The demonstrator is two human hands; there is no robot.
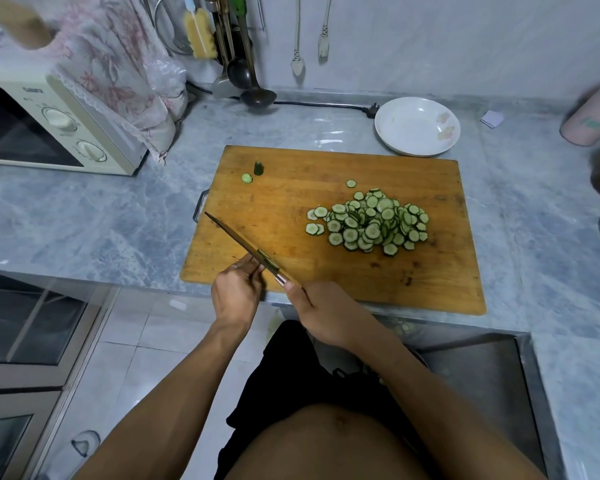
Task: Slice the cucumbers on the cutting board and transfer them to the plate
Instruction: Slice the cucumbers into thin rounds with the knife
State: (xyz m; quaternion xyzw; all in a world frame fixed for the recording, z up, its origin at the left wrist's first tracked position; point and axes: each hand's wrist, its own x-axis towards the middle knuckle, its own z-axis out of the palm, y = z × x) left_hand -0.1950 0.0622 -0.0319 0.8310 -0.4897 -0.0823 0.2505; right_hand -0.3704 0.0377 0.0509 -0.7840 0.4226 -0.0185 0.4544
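A heap of thin cucumber slices (369,221) lies on the right half of the wooden cutting board (284,202). Two cucumber end pieces (253,172) sit at the board's far left corner. A white plate (417,126) with nothing on it stands just beyond the board's far right edge. My right hand (323,313) grips the handle of a knife (238,242) whose blade points up-left over the board's left part. My left hand (236,292) pinches the blade near the handle at the board's near edge.
A microwave (49,129) under a cloth stands at the left. Ladles and utensils (243,64) hang at the back wall, with a power cord along it. A pink container (593,116) stands at the far right. A steel sink (482,368) lies at the lower right.
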